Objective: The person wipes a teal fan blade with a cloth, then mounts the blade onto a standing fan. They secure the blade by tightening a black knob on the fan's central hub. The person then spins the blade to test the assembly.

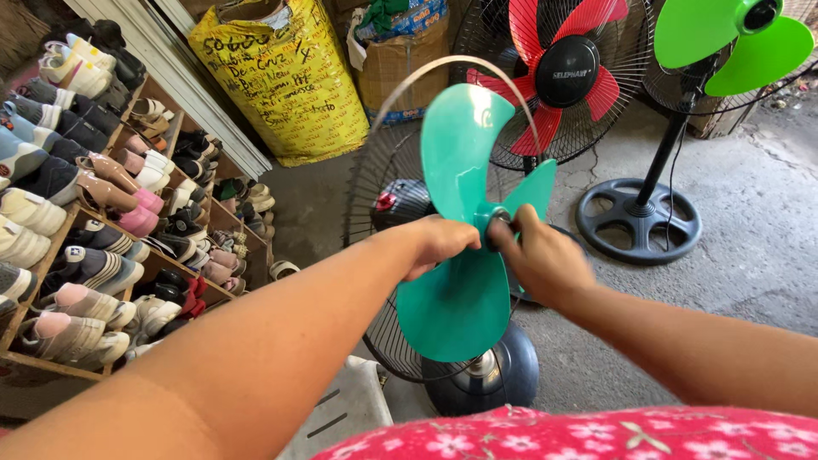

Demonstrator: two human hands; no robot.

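A teal three-bladed fan blade sits on the front of a standing fan, inside its dark wire rear guard. My left hand grips the blade at its hub from the left. My right hand pinches the small cap at the hub's centre with its fingertips. The fan's round dark base stands on the concrete just below the blade. The motor housing shows behind the guard.
A wooden rack full of shoes lines the left side. A yellow sack and a cardboard box stand at the back. A red-bladed fan and a green-bladed stand fan with a round base stand to the right.
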